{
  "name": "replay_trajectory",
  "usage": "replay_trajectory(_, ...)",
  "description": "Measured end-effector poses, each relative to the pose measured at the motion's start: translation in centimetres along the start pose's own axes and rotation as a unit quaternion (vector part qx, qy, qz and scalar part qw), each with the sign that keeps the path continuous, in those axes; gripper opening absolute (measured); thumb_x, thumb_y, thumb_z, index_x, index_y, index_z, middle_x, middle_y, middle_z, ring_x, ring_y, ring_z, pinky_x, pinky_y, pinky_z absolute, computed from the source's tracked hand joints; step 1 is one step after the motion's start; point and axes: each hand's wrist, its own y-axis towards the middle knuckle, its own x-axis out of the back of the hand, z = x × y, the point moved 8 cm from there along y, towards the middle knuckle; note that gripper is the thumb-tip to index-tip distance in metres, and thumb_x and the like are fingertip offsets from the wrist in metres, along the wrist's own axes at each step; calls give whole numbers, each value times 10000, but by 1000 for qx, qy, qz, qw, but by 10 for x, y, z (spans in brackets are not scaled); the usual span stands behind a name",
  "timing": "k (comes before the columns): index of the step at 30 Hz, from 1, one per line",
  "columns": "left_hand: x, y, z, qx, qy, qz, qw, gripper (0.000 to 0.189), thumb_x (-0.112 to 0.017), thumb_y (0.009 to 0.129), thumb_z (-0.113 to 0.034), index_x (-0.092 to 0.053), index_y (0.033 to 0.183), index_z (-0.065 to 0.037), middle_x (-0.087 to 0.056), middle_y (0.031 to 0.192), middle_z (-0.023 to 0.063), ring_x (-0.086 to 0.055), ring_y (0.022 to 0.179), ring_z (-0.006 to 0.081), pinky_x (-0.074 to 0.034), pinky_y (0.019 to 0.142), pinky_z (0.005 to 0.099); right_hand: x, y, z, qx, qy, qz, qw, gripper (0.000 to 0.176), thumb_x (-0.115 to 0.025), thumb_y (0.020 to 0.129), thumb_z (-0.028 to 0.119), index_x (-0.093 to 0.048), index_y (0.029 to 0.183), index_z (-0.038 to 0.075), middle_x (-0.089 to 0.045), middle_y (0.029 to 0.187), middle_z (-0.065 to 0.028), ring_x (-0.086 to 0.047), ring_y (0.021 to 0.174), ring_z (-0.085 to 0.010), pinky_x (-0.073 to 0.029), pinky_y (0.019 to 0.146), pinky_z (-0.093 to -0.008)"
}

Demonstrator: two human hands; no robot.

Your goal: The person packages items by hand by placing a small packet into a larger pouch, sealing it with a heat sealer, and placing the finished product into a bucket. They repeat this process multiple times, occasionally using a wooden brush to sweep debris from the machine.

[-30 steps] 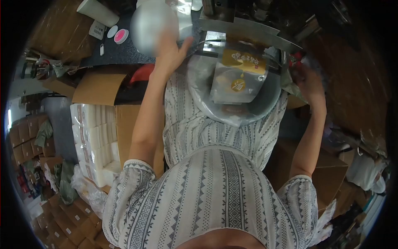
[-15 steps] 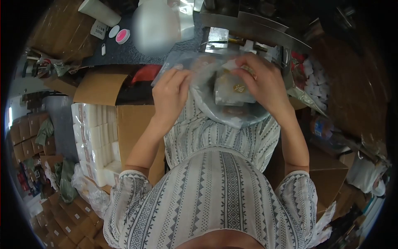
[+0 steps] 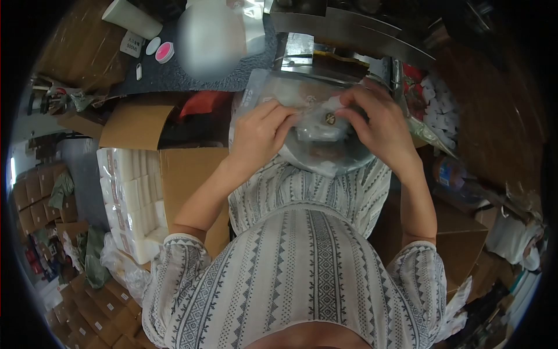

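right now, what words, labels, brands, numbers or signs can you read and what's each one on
"500ML": on the white label; characters above it too small to read.
Print on the clear bag: too blurred.
Round emblem: too blurred.
Print on the brown cartons: too small.

Clock face centred on the bowl above the person's lap: the left hand pinches a clear bag at nine; the right hand, at three, pinches a small white piece. Farther out, a pink tub and white cup sit at ten, a cardboard box at eight.
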Motion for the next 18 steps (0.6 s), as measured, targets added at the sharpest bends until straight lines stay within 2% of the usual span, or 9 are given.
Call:
replay_trajectory(1, -5, -1, -1, -3, -20, 12, 1000, 79, -688, 757, -57, -655, 829, -59, -563, 721, 74, -586, 626, 268, -454, 534, 351, -3, -1, 1, 0, 10, 20, 1000, 167, -674, 799, 115, -588, 912, 28, -645, 851, -99, -620, 776, -312, -491, 688, -368)
replay_trajectory(3, -10, -2, -1, -6, -39, 25, 999, 84, -690, 753, -57, -653, 828, -59, -563, 720, 73, -587, 627, 268, -458, 538, 353, -8, -4, -16, -111, 120, 45, 986, 108, -640, 836, 40, -569, 908, 2, -689, 986, -83, -648, 824, -152, -499, 773, -274)
replay_trajectory(7, -23, 2, 0, 18, -78, 57, 995, 97, -667, 801, -67, -652, 892, -36, -580, 743, 91, -591, 615, 244, -460, 540, 318, -11, -8, -30, -151, 161, 68, 973, 122, -630, 849, 40, -559, 936, -5, -684, 1019, -87, -638, 867, -140, -484, 817, -272)
replay_trajectory(9, -33, 6, -2, 19, -99, 80, 992, 122, -647, 830, -61, -653, 944, -19, -604, 771, 102, -598, 611, 208, -455, 540, 286, -10, -7, -39, -143, 221, 21, 965, 191, -660, 844, 131, -585, 980, 19, -665, 919, -110, -662, 850, -233, -490, 731, -314)
replay_trajectory(10, -45, 8, 4, 90, -175, 117, 973, 143, -640, 854, -98, -650, 961, -5, -624, 790, 98, -607, 631, 174, -466, 554, 268, -12, -6, -42, -143, 221, 22, 964, 191, -660, 844, 131, -585, 980, 19, -665, 919, -110, -662, 850, -233, -490, 731, -314)
replay_trajectory(12, -63, 13, 11, 159, -247, 151, 944, 178, -633, 877, -135, -647, 978, 10, -645, 809, 93, -617, 651, 141, -478, 568, 250, 2, -7, -58, -184, 179, -86, 963, 204, -659, 853, 145, -592, 1001, 21, -677, 944, -117, -665, 893, -244, -497, 745, -320)
replay_trajectory(14, -90, 10, 35, 337, -402, 155, 837, 240, -616, 903, -185, -647, 910, 53, -668, 749, 103, -644, 646, 110, -476, 534, 270, 19, -10, -64, -161, 109, -126, 973, 230, -654, 857, 123, -582, 1049, 18, -680, 960, -99, -655, 901, -195, -490, 778, -297)
replay_trajectory(16, -106, 25, 55, 340, -434, 134, 823, 254, -618, 903, -193, -645, 906, 60, -660, 747, 87, -640, 650, 102, -481, 538, 264, 37, -16, -62, -138, 39, -165, 976, 263, -649, 860, 101, -572, 1096, 15, -683, 975, -80, -645, 909, -146, -482, 810, -274)
replay_trajectory(18, -111, 32, 56, 344, -466, 115, 807, 269, -620, 902, -202, -643, 902, 66, -652, 744, 72, -637, 654, 94, -487, 543, 257, 46, -24, -62, -198, -25, -105, 974, 251, -664, 855, 162, -607, 1064, 36, -685, 952, -100, -667, 867, -185, -497, 763, -281)
